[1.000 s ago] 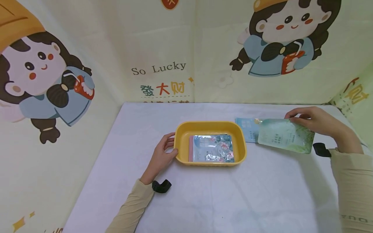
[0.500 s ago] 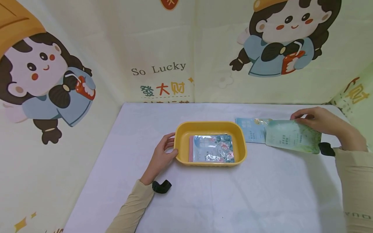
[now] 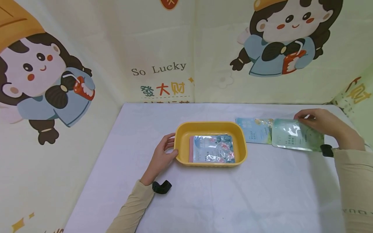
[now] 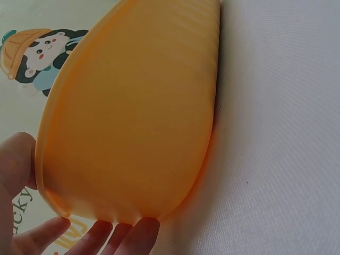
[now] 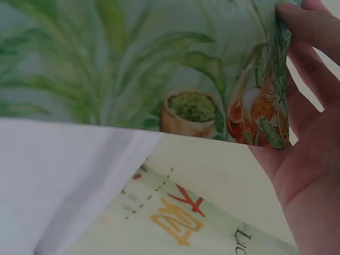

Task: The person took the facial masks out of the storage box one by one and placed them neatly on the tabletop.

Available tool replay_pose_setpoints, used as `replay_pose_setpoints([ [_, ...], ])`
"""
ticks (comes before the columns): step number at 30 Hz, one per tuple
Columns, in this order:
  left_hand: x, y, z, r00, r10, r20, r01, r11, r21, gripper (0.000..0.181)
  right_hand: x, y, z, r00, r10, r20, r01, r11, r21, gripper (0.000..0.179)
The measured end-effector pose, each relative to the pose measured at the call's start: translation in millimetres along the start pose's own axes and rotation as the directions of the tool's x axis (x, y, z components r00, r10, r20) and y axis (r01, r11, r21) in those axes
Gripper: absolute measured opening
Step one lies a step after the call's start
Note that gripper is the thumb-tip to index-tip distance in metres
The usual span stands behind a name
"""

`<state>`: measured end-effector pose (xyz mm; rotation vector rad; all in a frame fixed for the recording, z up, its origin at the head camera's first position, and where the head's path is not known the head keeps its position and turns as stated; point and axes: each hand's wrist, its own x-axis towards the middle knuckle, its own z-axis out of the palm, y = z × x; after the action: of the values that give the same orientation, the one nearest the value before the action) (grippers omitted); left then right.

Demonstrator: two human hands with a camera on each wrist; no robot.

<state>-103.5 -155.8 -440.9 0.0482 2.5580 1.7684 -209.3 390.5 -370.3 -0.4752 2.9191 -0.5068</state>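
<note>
My left hand [image 3: 159, 157] grips the left end of a yellow plastic basin [image 3: 181, 139], thumb at the rim and fingertips against the outer wall [image 4: 133, 106]. Inside the basin, a blue floral sheet-mask packet [image 3: 212, 149] lies over a pink one [image 3: 190, 149]. To the right, my right hand [image 3: 323, 123] pinches the top edge of a green sheet-mask packet [image 3: 294, 134]. The right wrist view shows its printed leaves and a small bowl. A light blue sheet-mask packet [image 3: 252, 131] lies just left of the green one, its right edge meeting it in the head view.
A white cloth [image 3: 221, 197] covers the table. Behind it hangs a cream backdrop [image 3: 163, 38] with cartoon figures and lettering, and the same cloth runs along the left side. A black wrist camera [image 3: 162, 187] sits on the left sleeve.
My right hand has drawn the green packet rightward, uncovering more of the light blue packet, and its shine has shifted as it tilted. My left hand and the basin stay put.
</note>
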Motion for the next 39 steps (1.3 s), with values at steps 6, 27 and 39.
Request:
replay_pose_setpoints([
  [6,0.7,0.5,-0.2,1.000,-0.006,0.001,0.006,1.000,0.002,0.055,2.3,6,3,0.999,0.039,-0.003,-0.039,0.999,-0.003,0.023],
  [27,2.3,2.3,0.9,1.000,-0.022,-0.003,0.022,1.000,0.004,0.055,13.3,31,23,0.991,0.132,0.016,-0.133,0.989,0.071,0.021],
  [39,-8.8,35.4,-3.9,0.999,-0.016,0.040,0.016,1.000,-0.016,0.054,9.1,36,29,0.998,0.064,0.030,-0.066,0.997,0.050,0.025],
])
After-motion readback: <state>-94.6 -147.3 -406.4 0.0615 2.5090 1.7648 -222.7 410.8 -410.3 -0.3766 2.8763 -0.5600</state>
